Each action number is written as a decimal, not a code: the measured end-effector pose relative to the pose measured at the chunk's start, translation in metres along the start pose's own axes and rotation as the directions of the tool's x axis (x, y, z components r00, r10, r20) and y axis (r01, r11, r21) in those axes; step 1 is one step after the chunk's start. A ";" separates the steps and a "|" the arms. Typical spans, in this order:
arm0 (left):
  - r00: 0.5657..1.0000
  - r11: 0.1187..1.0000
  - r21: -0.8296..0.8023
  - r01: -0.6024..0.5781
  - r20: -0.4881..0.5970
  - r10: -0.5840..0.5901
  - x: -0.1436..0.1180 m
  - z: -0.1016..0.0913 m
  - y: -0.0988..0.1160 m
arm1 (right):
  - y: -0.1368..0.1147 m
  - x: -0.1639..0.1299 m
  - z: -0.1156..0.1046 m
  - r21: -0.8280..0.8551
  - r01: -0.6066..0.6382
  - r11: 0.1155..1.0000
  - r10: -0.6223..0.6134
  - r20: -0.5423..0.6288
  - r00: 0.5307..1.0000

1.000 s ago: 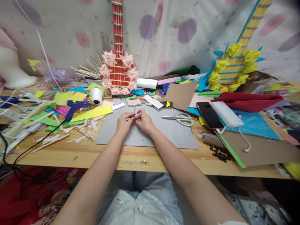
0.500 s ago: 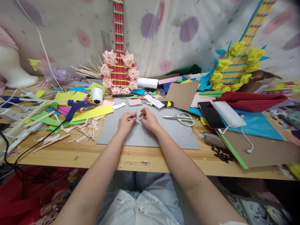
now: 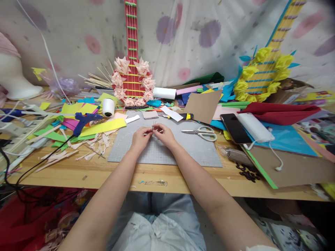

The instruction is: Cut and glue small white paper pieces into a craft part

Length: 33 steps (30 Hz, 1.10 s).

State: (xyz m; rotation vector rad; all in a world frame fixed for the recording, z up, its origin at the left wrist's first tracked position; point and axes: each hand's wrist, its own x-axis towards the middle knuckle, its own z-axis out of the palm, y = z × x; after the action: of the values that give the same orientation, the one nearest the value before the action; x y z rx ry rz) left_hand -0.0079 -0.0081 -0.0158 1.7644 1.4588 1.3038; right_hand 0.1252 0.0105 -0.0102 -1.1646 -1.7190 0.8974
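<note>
1. The left hand (image 3: 140, 137) and the right hand (image 3: 164, 135) meet fingertip to fingertip over the middle of the grey gridded cutting mat (image 3: 188, 150), which lies flat on the wooden counter (image 3: 86, 170).
2. Between the two hands stands a thin, dark, needle-like piece (image 3: 153, 126), pointing up and away from the person; it is too small to tell what it is made of.
3. The left grip is pinched shut on the lower end of that thin piece, thumb against forefinger.
4. The right grip is pinched at the same spot, fingertips touching the left fingertips; whether it actually holds the thin piece or only a thread at it cannot be told.
5. Both forearms run from the near edge of the counter up onto the mat.
6. To the right of the hands, a pair of white-handled scissors (image 3: 202, 133) lies on the mat, apart from the right hand.
7. Just beyond the scissors lies a yellow-and-black utility knife (image 3: 186, 116), beside a white paper strip (image 3: 171, 113).
8. To the left of the mat, a blue hot-glue gun (image 3: 83, 120) rests on sheets of yellow, green and pink paper, with pale paper trimmings (image 3: 78, 148) scattered near it.
9. A white spool of thread (image 3: 108, 107) stands upright behind the long yellow paper strip (image 3: 103, 127).
10. At the back, a red cardboard guitar ringed with pink paper flowers (image 3: 133, 83) leans against the spotted cloth backdrop.
11. Far right lie a black phone (image 3: 232, 128) and a white power bank (image 3: 254, 127), side by side.
</note>
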 end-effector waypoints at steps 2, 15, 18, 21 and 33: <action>1.000 1.000 0.012 -0.013 0.006 0.013 -0.001 -0.001 0.001 | -0.004 -0.001 0.001 -0.008 0.034 0.999 -0.034 -0.025 0.999; 0.978 0.994 0.036 0.104 0.180 -0.109 0.008 -0.002 0.008 | -0.002 0.001 -0.005 -0.013 0.044 0.999 -0.045 -0.110 0.993; 0.964 0.993 0.069 0.095 0.244 -0.109 0.012 -0.004 0.012 | 0.000 0.003 -0.010 -0.034 0.049 0.998 -0.052 -0.107 0.993; 0.949 0.993 0.047 0.110 0.291 -0.119 0.014 -0.006 0.012 | 0.001 0.005 -0.012 -0.052 0.053 0.997 -0.058 -0.090 0.994; 0.923 0.970 0.061 0.234 0.299 -0.242 0.024 -0.018 0.004 | 0.004 0.012 -0.101 -0.424 -0.147 0.894 0.110 -0.111 0.988</action>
State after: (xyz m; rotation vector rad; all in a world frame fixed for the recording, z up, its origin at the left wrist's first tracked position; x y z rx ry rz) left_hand -0.0233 0.0095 0.0036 1.6544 1.4602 0.8512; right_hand 0.2174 0.0334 0.0274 -1.5992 -1.8407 0.5418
